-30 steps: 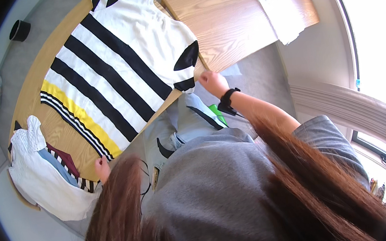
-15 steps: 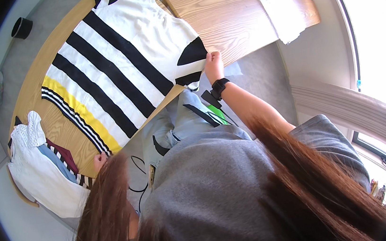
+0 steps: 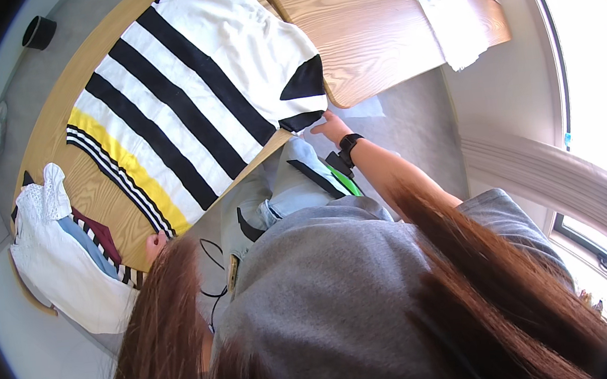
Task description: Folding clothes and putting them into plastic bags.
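Note:
A short-sleeved knit sweater point(image 3: 181, 98), white with black stripes and a yellow band above its striped hem, lies spread flat across a wooden table. At the near corner of that hem, my left hand point(image 3: 156, 245) is closed on the edge; hair covers part of the hand and most of the arm. My right hand point(image 3: 332, 130), below a black wristband, is at the near sleeve's black cuff. Its thumb and forefinger are apart, and the fingertip reaches the cuff's edge. The sweater's far sleeve runs out at the top of the picture.
A pile of clothes point(image 3: 64, 254), white, blue, maroon and striped, hangs over the table's left end. On the second wooden table point(image 3: 369, 40) lie clear plastic packaging point(image 3: 446, 16) and a folded packet. A black bin point(image 3: 39, 32) stands on the floor; a cable point(image 3: 214, 274) is beside my legs.
My right hand has let go of the sleeve and moved down toward the cuff's near edge, its fingers opening. The sleeve lies flatter. My left hand stays at the hem corner.

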### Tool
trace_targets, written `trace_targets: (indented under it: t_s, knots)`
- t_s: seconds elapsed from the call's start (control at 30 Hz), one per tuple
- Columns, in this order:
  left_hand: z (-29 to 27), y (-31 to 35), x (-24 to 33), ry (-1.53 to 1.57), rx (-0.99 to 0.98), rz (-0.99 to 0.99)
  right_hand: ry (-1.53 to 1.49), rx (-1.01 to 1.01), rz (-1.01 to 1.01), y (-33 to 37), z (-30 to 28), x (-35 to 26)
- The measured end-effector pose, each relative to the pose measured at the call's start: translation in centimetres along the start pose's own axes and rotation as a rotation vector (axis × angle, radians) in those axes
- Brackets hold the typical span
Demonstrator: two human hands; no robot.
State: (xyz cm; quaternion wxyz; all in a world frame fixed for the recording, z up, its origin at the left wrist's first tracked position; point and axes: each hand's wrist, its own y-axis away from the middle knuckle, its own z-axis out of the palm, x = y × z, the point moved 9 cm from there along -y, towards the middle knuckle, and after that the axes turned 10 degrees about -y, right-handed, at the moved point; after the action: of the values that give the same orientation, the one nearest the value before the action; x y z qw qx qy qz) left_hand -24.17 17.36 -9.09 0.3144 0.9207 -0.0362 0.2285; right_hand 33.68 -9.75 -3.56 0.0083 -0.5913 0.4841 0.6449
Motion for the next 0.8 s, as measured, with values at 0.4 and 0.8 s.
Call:
trace_targets:
  t_s: [0.4,0.8]
  knots:
    - [-5.9,5.7,4.3,0.338,0.146,-0.199,0.481,-0.355,-0.215,3.3,-0.4,-1.6]
    - [-0.3,8.1,4.6,0.636,0.069,-0.25,0.024,-0.297,0.389,5.6,-1.3,-3.7]
